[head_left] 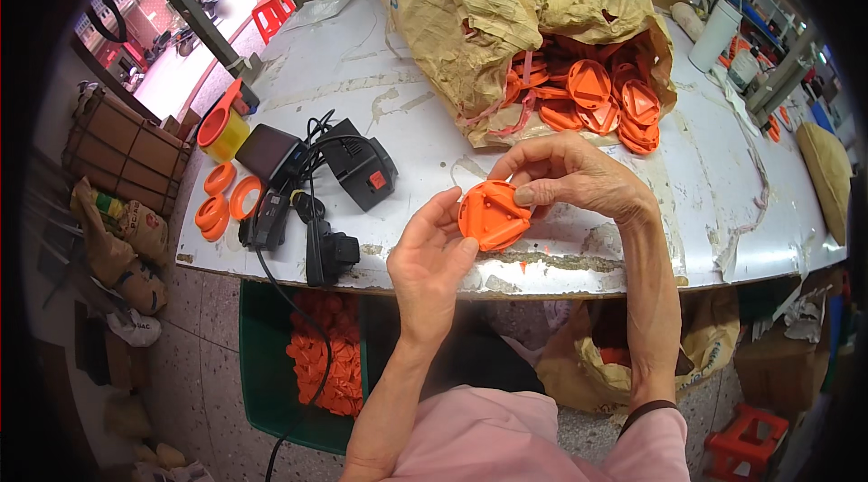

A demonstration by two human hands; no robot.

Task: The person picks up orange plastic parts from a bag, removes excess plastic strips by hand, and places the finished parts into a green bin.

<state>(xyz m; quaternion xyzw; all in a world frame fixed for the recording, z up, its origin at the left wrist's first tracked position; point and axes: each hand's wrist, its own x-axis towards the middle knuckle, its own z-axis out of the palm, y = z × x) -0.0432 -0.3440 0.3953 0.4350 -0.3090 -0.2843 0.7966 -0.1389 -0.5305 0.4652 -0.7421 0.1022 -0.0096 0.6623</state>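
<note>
I see a worn white table filling the upper half of the frame. At top centre a torn brown paper sack lies on its side, and orange plastic parts spill from its mouth toward the right. Left of centre sits a tangle of black electrical gear with cables running off the table's near edge. Further left are three orange rings and a yellow cup with an orange piece on top. Below the table edge, lower left, a green crate holds more small orange pieces. At upper right stands a white cup.

The round orange part is at the frame's centre, held in the air just above the table's near edge. Nothing stands between it and me. My left hand grips its lower left rim with thumb and fingers, and my right hand closes over its upper right rim from above. The part is disc-like, with no clear long axis; its ribbed face tilts up toward the camera.
</note>
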